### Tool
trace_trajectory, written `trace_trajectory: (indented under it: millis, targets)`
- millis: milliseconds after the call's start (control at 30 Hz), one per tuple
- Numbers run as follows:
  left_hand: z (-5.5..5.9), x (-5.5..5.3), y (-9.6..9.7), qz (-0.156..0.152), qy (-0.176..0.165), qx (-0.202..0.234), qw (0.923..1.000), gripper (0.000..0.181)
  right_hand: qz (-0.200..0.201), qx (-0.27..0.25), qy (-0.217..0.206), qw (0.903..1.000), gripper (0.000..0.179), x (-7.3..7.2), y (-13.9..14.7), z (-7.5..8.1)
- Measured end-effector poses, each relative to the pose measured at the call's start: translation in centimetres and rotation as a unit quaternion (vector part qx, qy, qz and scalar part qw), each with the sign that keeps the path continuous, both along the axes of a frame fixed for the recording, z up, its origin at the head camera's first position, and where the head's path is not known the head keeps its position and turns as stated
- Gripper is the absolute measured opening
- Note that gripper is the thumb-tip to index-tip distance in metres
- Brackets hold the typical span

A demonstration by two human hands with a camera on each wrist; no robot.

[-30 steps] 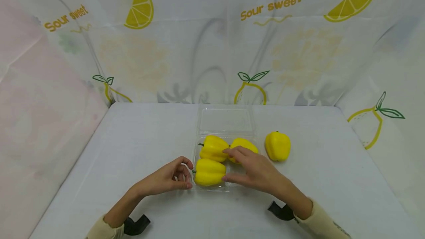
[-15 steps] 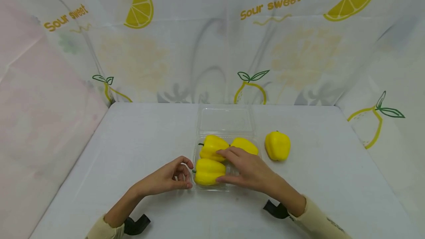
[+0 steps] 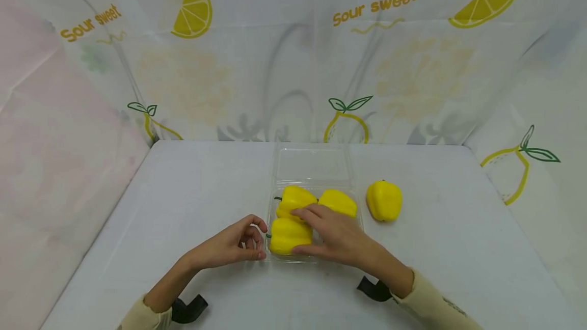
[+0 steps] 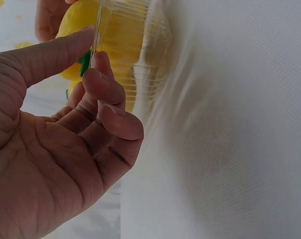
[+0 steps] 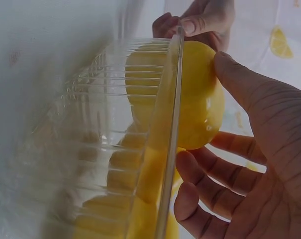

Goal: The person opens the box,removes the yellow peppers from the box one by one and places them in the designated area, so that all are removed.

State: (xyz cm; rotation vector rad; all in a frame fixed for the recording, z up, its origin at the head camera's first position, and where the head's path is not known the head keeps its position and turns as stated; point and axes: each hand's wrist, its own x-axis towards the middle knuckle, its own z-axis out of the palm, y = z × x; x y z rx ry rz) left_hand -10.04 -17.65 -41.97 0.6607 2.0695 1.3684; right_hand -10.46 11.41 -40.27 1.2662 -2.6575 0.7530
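Observation:
Three yellow bell peppers lie in a clear plastic clamshell box (image 3: 316, 258) on the white table. My right hand (image 3: 339, 236) grips the front left bell pepper (image 3: 285, 236), thumb on its near side and fingers on its far side. The right wrist view shows this bell pepper (image 5: 197, 94) standing above the box rim (image 5: 172, 139). My left hand (image 3: 229, 246) holds the box's left edge; its thumb meets the rim and the curled fingers lie along the ribbed wall (image 4: 125, 55). Behind are the back left bell pepper (image 3: 293, 197) and the back right bell pepper (image 3: 338, 201).
The box's transparent lid (image 3: 312, 164) lies folded back towards the rear. A fourth yellow pepper (image 3: 384, 200) rests on the table to the right of the box. Behind the table (image 3: 206, 177) hangs a lemon-printed cloth (image 3: 275, 55).
My right hand has moved left, its thumb and fingers reaching further over the front left bell pepper. My left hand has stayed at the box's edge.

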Motion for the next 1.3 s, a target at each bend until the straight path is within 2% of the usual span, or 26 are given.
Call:
trace_trajectory:
  millis: [267, 767, 1300]
  targets:
    - [-0.03, -0.07, 0.04, 0.000, 0.000, 0.002, 1.0000, 0.043, 0.004, 0.011, 0.006, 0.9999, 0.067, -0.02, -0.34, 0.04]
    - [-0.15, 0.02, -0.04, 0.001, 0.003, -0.004, 1.0000, 0.042, 0.023, 0.002, 0.055, 0.9983, 0.070, -0.03, -0.71, -0.78]
    - [-0.25, -0.01, -0.03, 0.002, 0.006, -0.004, 1.0000, 0.043, 0.016, 0.008, 0.048, 0.9987, 0.068, 0.03, -0.66, -0.77]
